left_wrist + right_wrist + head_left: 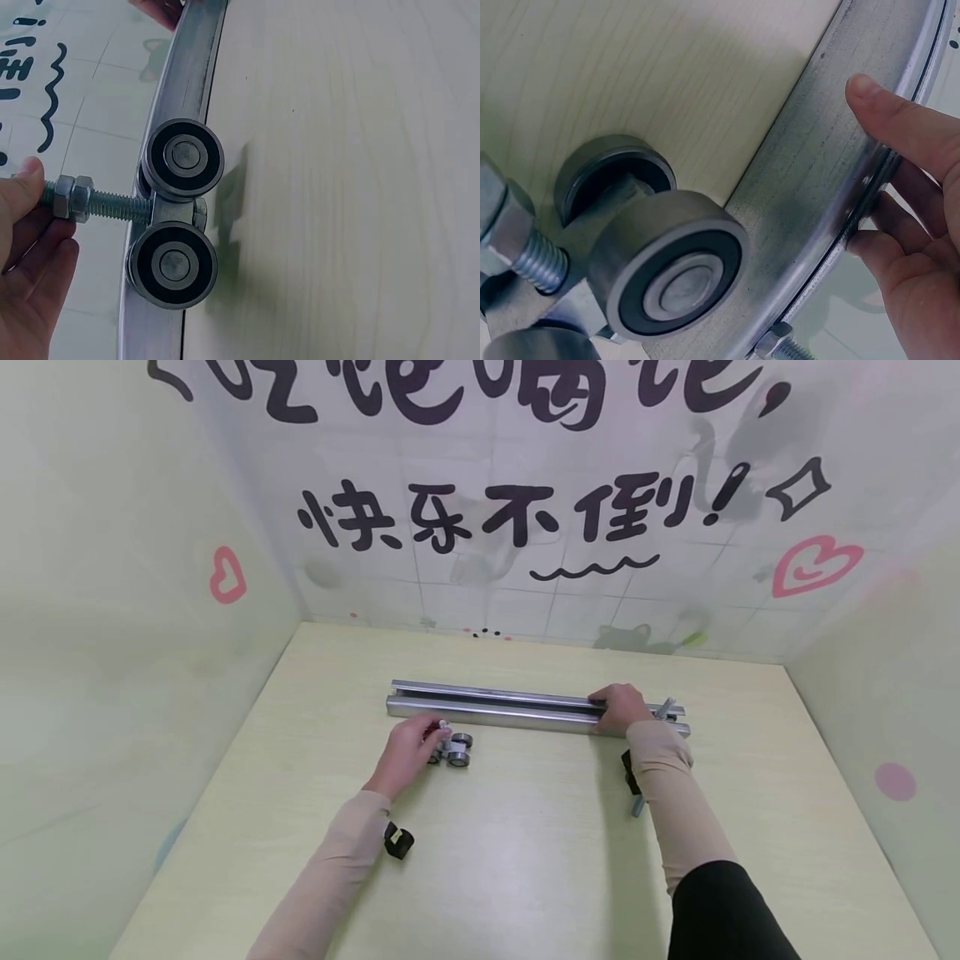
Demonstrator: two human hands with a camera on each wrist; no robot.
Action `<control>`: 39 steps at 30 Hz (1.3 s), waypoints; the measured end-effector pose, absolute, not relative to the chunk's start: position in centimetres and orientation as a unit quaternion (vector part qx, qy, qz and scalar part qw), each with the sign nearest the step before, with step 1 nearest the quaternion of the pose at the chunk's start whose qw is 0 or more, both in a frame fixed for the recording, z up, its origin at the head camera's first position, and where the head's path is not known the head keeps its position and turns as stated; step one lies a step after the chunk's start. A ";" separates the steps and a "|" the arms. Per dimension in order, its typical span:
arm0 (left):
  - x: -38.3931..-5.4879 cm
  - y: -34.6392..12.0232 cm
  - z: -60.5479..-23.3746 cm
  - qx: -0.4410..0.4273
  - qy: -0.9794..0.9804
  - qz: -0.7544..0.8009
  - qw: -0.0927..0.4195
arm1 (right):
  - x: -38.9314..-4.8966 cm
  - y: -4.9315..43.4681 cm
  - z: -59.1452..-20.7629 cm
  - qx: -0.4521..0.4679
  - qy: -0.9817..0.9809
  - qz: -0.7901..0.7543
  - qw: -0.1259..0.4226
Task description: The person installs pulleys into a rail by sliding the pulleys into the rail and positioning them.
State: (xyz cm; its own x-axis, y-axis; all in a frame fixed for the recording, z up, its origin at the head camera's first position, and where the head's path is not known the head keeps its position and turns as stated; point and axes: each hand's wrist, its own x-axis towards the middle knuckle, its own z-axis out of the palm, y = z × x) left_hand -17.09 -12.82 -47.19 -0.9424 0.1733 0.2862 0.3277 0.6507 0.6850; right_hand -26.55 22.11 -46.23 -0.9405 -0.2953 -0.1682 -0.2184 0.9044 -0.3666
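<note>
My left hand (408, 747) pinches the threaded bolt (112, 204) of a roller trolley (458, 749), thumb and fingers near its nuts. The trolley's wheels (185, 156) hang just in front of the steel channel rail (487, 706); I cannot tell whether they touch it. My right hand (624, 708) grips this rail near its right end, thumb on the front wall and fingers at the slot. Another bolt (664, 708) sticks up from the slot beyond that hand. A second trolley (667, 262) lies by my right wrist, partly hidden by the sleeve in the head view.
A small black block-like part (398, 841) lies on the table (525, 860) beside my left forearm. Printed sheet walls stand at the back (487, 602) and on both sides.
</note>
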 end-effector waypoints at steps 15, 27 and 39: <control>-17.3 -15.4 -46.7 -0.091 -0.904 -0.401 0.115 | -26.6 22.2 -46.4 -0.132 0.970 -0.175 0.107; -17.4 -17.9 -46.6 -0.069 -0.904 -0.400 0.137 | -26.7 22.2 -46.6 -0.139 0.970 -0.171 0.104; -17.7 -19.4 -46.8 -0.047 -0.908 -0.397 0.123 | -26.8 22.3 -46.7 -0.147 0.969 -0.171 0.099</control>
State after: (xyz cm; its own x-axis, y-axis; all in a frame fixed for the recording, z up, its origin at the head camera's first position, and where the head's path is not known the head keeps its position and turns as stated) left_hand -17.69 -19.43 -46.80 -0.9654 -0.0128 0.2605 0.1827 0.6799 0.7102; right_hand -26.75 22.27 -46.66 -0.9369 -0.3193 -0.1424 -0.2514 0.8984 -0.3601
